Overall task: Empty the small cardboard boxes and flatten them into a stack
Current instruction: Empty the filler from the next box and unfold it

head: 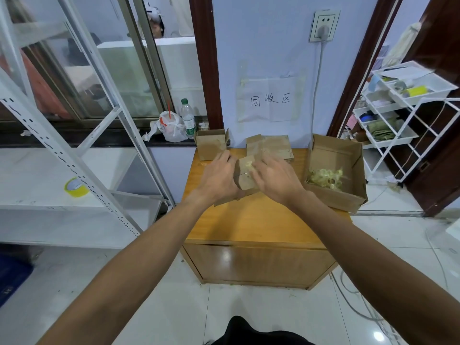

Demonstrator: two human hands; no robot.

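Both forearms reach forward over the wooden cabinet. Small cardboard box is held above the cabinet top, near its middle, between the two hands. Left hand grips the box's left side: palm against the wall, fingers curled round the far edge. Right hand is on the box's right side, its fingers bent over the top face where a yellowish tape scrap sits; they are motion-blurred, so I cannot tell whether they pinch or only touch. The box's lower flap hangs toward the cabinet top under the left wrist. Right of the hands, a large open cardboard box overhangs the cabinet's right edge and holds a tangle of yellowish tape scraps. Behind the hands, flattened cardboard pieces lie at the back against the wall. Back left, a second small box stands open. On the wall above, a handwritten paper sign. On the ledge to the left, a water bottle stands beside a tied plastic bag.
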